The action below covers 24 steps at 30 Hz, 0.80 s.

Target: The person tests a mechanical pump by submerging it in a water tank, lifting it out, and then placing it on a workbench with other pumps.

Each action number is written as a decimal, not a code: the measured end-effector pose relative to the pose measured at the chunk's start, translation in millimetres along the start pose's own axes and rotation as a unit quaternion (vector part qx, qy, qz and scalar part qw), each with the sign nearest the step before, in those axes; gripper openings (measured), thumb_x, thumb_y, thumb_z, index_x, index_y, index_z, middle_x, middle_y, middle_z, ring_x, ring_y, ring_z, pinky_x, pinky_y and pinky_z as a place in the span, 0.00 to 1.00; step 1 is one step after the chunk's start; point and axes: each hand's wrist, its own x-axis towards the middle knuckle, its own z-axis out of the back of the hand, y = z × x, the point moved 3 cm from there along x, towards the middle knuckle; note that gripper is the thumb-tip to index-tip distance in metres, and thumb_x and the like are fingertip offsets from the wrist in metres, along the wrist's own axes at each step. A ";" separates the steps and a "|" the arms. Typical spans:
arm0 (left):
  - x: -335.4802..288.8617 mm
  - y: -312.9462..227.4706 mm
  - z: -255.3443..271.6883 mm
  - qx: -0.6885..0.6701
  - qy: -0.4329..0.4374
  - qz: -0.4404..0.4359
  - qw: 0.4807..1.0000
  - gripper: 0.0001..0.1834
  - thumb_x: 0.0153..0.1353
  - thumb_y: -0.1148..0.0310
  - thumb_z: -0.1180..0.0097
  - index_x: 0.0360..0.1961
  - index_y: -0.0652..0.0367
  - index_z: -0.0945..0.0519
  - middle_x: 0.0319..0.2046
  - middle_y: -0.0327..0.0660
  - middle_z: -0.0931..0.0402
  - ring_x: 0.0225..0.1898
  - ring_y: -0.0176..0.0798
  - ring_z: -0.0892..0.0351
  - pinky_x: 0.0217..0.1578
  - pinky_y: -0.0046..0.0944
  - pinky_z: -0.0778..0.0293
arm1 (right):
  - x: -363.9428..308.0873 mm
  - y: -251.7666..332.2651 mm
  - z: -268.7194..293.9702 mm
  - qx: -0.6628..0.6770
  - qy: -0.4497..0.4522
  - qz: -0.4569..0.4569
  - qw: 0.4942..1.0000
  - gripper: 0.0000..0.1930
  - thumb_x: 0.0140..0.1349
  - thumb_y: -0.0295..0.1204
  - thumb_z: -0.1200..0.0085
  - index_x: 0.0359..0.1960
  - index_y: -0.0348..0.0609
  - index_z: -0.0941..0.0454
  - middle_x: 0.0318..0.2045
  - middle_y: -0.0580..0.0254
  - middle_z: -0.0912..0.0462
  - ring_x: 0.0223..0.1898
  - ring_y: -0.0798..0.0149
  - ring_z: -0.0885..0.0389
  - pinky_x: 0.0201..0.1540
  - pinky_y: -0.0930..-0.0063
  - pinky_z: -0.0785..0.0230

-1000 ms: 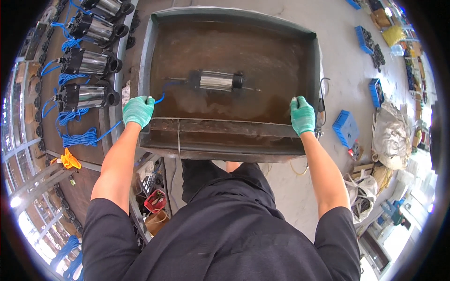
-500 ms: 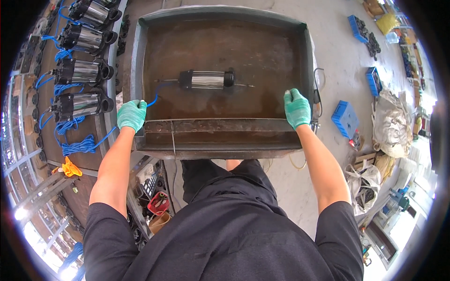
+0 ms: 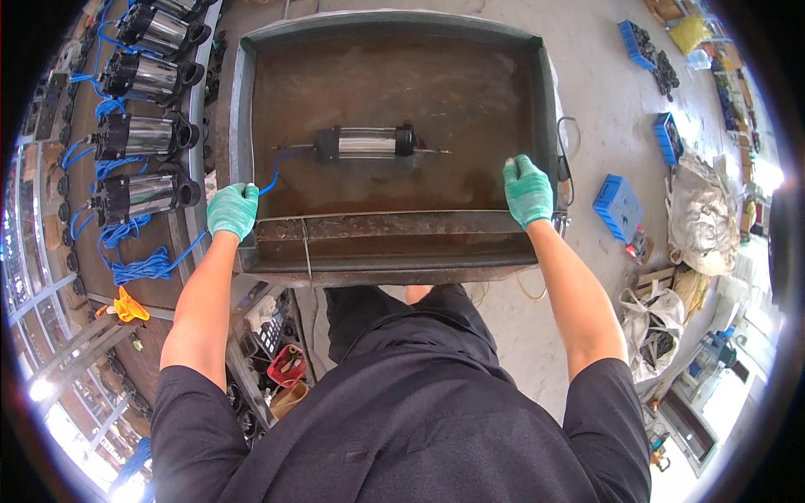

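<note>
A metal tank [image 3: 394,275] with raised walls stands in front of me, its brown inside looking as if it holds water. Near its middle lies a pump [image 3: 365,143] with a shiny steel body, black ends and a thin rod jutting out on either side. From its left end a blue cable [image 3: 273,178] runs to my left hand [image 3: 233,210]. That hand, in a green-and-white glove, is closed at the tank's left wall, with the cable passing into it. My right hand [image 3: 528,191], gloved alike, is a fist by the right wall; what it grips is hidden.
Several similar steel-and-black pumps [image 3: 138,138] line a bench at the left, with coiled blue cables [image 3: 142,267]. An orange cloth [image 3: 127,305] lies below them. Blue crates [image 3: 618,208] and white sacks [image 3: 701,218] sit on the floor at the right. A red container [image 3: 287,365] is low left.
The whole view has shifted slightly. Both hands stay closed at the tank's sides, and the pump keeps about the same place in it.
</note>
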 end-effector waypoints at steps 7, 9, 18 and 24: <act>-1.0 -1.7 0.5 0.002 -0.003 -0.002 1.000 0.23 0.68 0.50 0.54 0.36 0.54 0.13 0.35 0.53 0.16 0.41 0.59 0.17 0.48 0.53 0.24 | 0.1 -0.3 0.3 -0.002 0.003 -0.006 1.000 0.16 0.71 0.43 0.53 0.41 0.44 0.20 0.36 0.41 0.16 0.40 0.36 0.18 0.45 0.46 0.27; -1.5 -2.6 1.4 0.002 -0.004 -0.003 1.000 0.22 0.68 0.50 0.53 0.36 0.54 0.13 0.34 0.53 0.16 0.41 0.59 0.17 0.48 0.53 0.24 | 0.0 -2.0 -1.4 0.000 -0.003 -0.001 1.000 0.16 0.71 0.43 0.53 0.41 0.45 0.20 0.36 0.41 0.16 0.40 0.36 0.18 0.44 0.46 0.27; -1.5 -2.8 2.7 -0.008 -0.004 -0.003 1.000 0.22 0.68 0.51 0.53 0.35 0.55 0.13 0.33 0.53 0.16 0.40 0.59 0.17 0.46 0.54 0.24 | -0.9 -0.7 -0.1 0.013 -0.006 0.006 1.000 0.16 0.71 0.43 0.53 0.37 0.44 0.22 0.33 0.42 0.16 0.38 0.35 0.19 0.41 0.45 0.28; -2.2 -2.7 2.3 -0.008 -0.009 0.003 1.000 0.22 0.68 0.51 0.53 0.35 0.54 0.13 0.33 0.52 0.16 0.40 0.58 0.17 0.46 0.53 0.24 | -0.3 -1.1 -0.3 0.015 -0.012 0.010 1.000 0.15 0.71 0.43 0.52 0.36 0.44 0.22 0.32 0.41 0.17 0.37 0.34 0.20 0.40 0.44 0.28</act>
